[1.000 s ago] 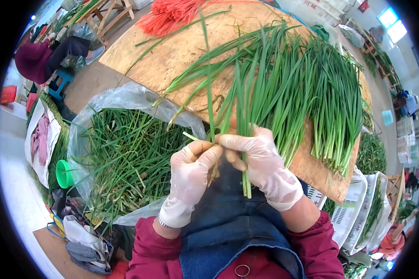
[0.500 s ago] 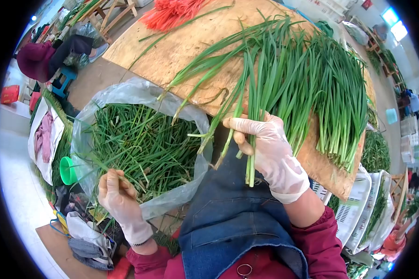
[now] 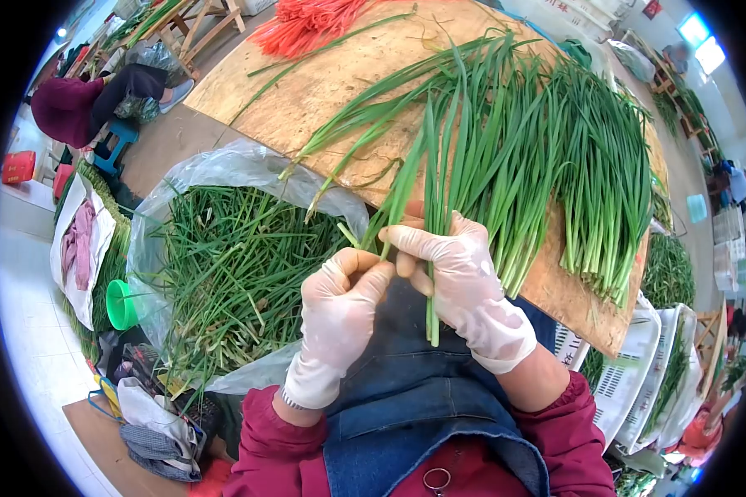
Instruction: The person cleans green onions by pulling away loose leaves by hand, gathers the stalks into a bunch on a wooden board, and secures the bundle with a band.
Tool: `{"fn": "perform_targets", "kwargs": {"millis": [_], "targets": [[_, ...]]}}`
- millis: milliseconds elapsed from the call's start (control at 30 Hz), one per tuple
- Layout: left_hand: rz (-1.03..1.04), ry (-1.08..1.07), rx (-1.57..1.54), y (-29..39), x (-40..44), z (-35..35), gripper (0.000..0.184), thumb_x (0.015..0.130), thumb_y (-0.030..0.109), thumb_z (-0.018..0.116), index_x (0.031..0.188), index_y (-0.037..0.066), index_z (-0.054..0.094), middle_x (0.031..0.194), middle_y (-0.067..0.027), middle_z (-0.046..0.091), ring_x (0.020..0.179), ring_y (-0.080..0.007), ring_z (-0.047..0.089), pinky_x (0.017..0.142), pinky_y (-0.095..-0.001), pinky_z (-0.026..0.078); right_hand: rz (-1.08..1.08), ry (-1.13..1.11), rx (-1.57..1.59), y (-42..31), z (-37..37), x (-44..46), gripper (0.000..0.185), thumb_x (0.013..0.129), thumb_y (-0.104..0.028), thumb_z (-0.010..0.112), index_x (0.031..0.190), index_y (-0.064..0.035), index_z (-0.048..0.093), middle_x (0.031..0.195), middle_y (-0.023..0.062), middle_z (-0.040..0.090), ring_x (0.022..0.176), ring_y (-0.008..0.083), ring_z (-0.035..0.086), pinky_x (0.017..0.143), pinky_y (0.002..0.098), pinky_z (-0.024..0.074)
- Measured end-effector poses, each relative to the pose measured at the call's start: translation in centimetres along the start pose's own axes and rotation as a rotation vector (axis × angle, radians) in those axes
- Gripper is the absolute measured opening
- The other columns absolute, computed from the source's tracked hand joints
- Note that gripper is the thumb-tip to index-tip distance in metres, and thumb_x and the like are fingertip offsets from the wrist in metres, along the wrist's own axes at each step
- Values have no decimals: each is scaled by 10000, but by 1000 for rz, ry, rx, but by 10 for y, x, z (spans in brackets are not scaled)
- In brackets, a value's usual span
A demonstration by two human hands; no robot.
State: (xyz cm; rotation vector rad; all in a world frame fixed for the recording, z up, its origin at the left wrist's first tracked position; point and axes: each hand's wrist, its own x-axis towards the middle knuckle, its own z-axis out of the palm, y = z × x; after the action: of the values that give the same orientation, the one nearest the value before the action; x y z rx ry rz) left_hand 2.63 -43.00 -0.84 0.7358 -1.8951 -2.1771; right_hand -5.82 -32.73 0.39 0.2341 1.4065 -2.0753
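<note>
My right hand point(image 3: 462, 282), in a thin whitish glove, is closed round a few garlic chives point(image 3: 433, 319), their pale stem ends pointing down past its fingers. Right beside it my left hand point(image 3: 340, 311), gloved too, pinches the lower end of a chive stalk between thumb and forefinger. The fingertips of both hands nearly meet at the near edge of the wooden board point(image 3: 282, 116). Rows of long green chives point(image 3: 605, 182) lie on the board to the right. A few loose stalks stretch over its left part.
A clear plastic bag point(image 3: 215, 166) full of cut chive leaves point(image 3: 240, 265) stands at the left. Red strips point(image 3: 307, 25) lie at the board's far edge. White crates point(image 3: 630, 373) stand at the lower right. A seated person point(image 3: 66, 108) is at the upper left, by a green cup point(image 3: 121, 304) nearer me.
My left hand has moved from over the bag, up and right, to the chives at my right hand, and now pinches a stalk there. My right hand has shifted slightly left.
</note>
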Motion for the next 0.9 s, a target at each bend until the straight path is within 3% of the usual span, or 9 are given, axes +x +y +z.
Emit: {"fn": "perform_targets", "kwargs": {"millis": [133,400,533,733,833,900], "targets": [[30,31,33,-8,2,5,90,846,94,627,799,19,608,617,-1,548,494,-36,425,454,-180,306,-58,19,-37,3,-1,2,245,737,5,666,957,32,564,683,67,585,491,100,507,382,197,315],[-89,125,-424,-20,3,11,150,860,146,608,824,2,584,626,-61,571,505,-122,494,475,-221,367,-90,30,166,4,0,1,286,728,132,616,971,13,523,726,83,575,508,124,524,453,218,420],[-136,95,-522,-20,3,10,141,874,140,589,862,0,581,639,-63,572,517,-129,506,502,-240,397,-76,24,203,7,-3,3,298,730,129,617,984,8,519,751,96,590,513,121,522,449,214,415],[-188,104,-520,-17,3,4,221,920,219,517,850,12,548,608,-36,502,504,-131,450,477,-240,348,-123,32,224,6,-7,2,280,757,110,597,1002,5,511,789,126,618,510,114,516,423,210,394],[-12,155,-419,-27,2,-31,180,897,162,507,817,12,564,572,-33,494,445,-126,446,444,-260,358,-175,31,183,-12,-15,4,264,762,71,600,1000,8,505,791,130,620,501,114,512,380,206,343],[211,354,-308,-22,1,-60,213,910,171,476,758,40,549,525,-19,463,425,-114,432,413,-261,362,-148,38,182,-16,-16,4,265,771,60,590,1020,14,513,745,94,576,494,105,485,382,204,327]]}}
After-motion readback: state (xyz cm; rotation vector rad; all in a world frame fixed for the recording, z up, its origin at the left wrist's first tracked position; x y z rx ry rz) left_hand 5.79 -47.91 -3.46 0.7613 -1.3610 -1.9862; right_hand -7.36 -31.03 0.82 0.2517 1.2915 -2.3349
